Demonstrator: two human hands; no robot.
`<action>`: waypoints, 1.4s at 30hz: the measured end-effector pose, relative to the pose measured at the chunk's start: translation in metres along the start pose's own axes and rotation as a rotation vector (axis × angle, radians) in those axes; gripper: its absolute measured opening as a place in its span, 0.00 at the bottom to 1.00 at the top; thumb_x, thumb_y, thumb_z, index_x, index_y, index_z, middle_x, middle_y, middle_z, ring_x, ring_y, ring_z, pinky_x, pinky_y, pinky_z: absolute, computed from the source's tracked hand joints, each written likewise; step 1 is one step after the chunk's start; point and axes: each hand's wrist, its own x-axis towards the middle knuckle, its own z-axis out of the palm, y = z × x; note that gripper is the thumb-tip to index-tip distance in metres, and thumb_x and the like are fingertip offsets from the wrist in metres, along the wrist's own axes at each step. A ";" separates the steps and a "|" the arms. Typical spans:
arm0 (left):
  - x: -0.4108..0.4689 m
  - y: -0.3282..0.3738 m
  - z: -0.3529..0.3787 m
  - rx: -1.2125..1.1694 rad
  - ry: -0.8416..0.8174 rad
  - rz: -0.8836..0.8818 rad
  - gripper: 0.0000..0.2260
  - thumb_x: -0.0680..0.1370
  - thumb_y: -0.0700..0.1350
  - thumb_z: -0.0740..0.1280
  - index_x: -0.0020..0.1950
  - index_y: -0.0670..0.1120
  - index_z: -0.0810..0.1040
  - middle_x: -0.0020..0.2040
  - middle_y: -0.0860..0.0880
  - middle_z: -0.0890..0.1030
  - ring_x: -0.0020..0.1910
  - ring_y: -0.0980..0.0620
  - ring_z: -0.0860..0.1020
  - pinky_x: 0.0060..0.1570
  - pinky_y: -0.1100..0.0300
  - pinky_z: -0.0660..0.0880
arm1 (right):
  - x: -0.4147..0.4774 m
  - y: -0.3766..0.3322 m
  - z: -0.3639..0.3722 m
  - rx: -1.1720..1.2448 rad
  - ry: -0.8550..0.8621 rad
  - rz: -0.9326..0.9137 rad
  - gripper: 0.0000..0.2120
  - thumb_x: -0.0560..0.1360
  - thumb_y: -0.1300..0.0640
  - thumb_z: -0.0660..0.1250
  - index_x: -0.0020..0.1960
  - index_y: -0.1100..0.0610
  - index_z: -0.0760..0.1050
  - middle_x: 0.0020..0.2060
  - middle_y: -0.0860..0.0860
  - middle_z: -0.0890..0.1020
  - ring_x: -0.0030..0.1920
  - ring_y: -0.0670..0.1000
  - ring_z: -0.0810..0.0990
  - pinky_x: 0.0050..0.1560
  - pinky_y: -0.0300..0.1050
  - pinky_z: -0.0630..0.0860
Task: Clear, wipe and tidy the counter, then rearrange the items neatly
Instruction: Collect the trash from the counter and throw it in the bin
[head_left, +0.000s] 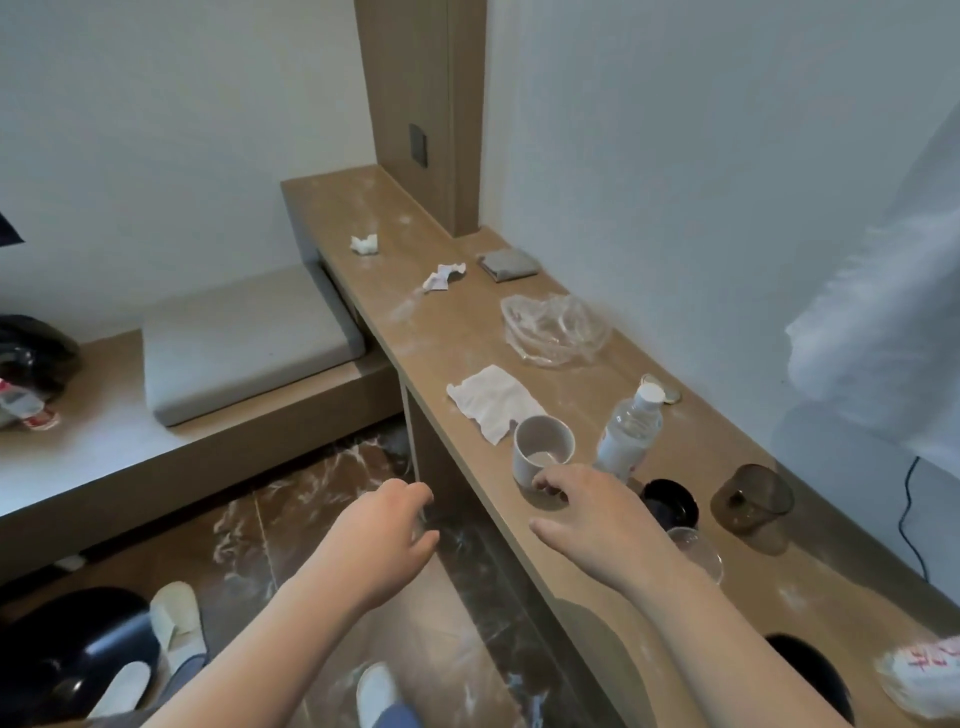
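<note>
While tissues (491, 402) lie beyond the white cup (540, 447), clearing looks barely begun. Right hand (592, 519) touches it, fingers (551, 484) parted; left hand (382, 525) curls loosely.

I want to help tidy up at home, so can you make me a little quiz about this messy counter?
1. True or false: the water bottle has its cap on.
2. Which hand reaches the white cup? A: left hand. B: right hand.
3. Fill in: farther along the counter than the plastic bag lies a folded grey ____.

Key: 1 true; 2 B; 3 cloth.
</note>
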 end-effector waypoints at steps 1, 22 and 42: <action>0.012 -0.007 -0.003 0.004 -0.006 0.008 0.18 0.80 0.53 0.62 0.69 0.52 0.70 0.62 0.52 0.74 0.56 0.54 0.76 0.53 0.65 0.72 | 0.012 -0.002 0.001 0.013 0.011 0.007 0.19 0.75 0.50 0.67 0.66 0.48 0.73 0.59 0.44 0.78 0.56 0.44 0.76 0.49 0.35 0.70; 0.245 -0.070 -0.041 0.050 -0.237 0.254 0.22 0.80 0.53 0.63 0.72 0.49 0.66 0.68 0.49 0.73 0.63 0.50 0.75 0.61 0.56 0.73 | 0.178 0.001 -0.024 0.022 0.088 0.422 0.19 0.74 0.49 0.67 0.65 0.48 0.73 0.60 0.45 0.77 0.58 0.46 0.75 0.54 0.41 0.71; 0.397 -0.032 0.026 0.172 -0.410 0.294 0.36 0.72 0.65 0.68 0.74 0.51 0.61 0.64 0.49 0.69 0.58 0.47 0.73 0.56 0.56 0.73 | 0.311 0.101 -0.058 0.054 0.021 0.697 0.16 0.75 0.57 0.65 0.62 0.58 0.75 0.59 0.55 0.78 0.60 0.55 0.75 0.52 0.45 0.71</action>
